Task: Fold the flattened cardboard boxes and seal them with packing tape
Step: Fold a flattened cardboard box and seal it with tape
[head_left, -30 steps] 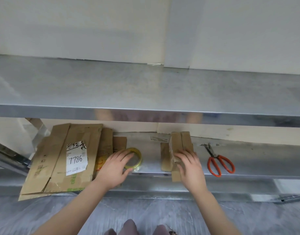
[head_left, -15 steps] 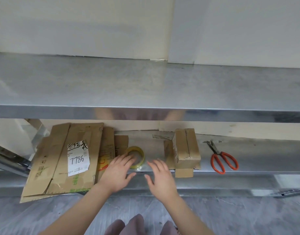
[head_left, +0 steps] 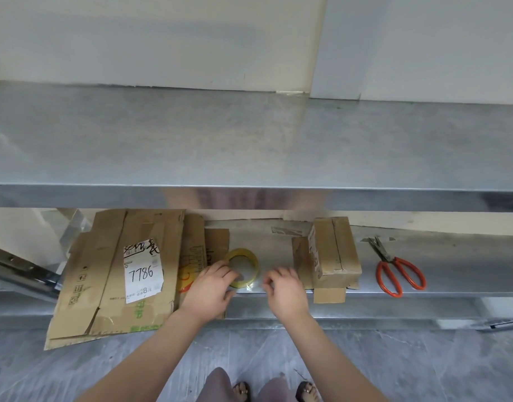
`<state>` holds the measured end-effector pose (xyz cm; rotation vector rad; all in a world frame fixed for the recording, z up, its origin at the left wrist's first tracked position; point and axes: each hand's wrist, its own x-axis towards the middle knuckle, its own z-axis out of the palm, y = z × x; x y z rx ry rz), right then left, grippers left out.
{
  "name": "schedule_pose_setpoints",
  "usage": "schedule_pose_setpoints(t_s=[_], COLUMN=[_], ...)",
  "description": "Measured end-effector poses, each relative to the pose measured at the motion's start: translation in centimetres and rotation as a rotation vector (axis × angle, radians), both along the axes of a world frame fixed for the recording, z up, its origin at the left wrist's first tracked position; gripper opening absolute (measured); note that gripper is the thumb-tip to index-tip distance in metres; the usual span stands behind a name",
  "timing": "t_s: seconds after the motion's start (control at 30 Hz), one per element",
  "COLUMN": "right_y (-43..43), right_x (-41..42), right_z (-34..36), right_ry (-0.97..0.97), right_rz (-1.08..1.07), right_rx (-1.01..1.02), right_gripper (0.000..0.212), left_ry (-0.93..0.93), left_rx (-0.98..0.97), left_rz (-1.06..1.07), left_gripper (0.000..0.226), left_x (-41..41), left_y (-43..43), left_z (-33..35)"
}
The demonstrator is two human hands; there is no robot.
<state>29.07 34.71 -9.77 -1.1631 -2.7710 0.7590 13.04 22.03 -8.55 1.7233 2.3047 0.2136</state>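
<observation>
One roll of packing tape [head_left: 243,252] lies on the lower shelf [head_left: 452,268], between flattened cardboard [head_left: 110,271] and a folded box [head_left: 333,250]. The left hand [head_left: 211,288] grips its near rim; the right hand [head_left: 284,288] curls just beside it, grasp indeterminable. Probable step: freeing the tape end. Next, a strip must reach the box seam.

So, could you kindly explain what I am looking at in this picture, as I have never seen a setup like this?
There is no machine: a person wears a camera on the head, looking down at their own bare hands. The left hand holds a yellow tape roll on the lower metal shelf. The right hand is curled just beside the roll; whether it pinches the tape end is unclear. Flattened cardboard lies left, a folded box right, and orange scissors farther right.
</observation>
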Motion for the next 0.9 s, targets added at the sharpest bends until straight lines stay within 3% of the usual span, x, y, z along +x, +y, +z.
schedule_pose_setpoints(t_s=[0.23,0.53,0.73,0.9], right_y=[-1.5,0.9,3.7,5.0], right_x=[2.2,7.3,10.8,13.1], right_z=[2.9,9.2,12.0,13.3], right_ry=[0.127,0.174,0.184,0.227], right_rz=[-0.004,-0.040,-0.153,-0.142], right_rx=[-0.005,-0.027,-0.181,-0.176], right_gripper=[0.009,0.003,0.008,0.014], left_ry=[-0.031,-0.378,-0.405,-0.410], left_rx=[0.109,0.266,0.306,0.270], left_rz=[-0.049,-0.122,-0.047,0.120], left_gripper=[0.028,0.041,0.043,0.029], left_x=[0.2,3.4,7.8,10.2], left_y=[-0.2,0.4,2.5,4.5], left_z=[0.5,6.4,9.4,9.9])
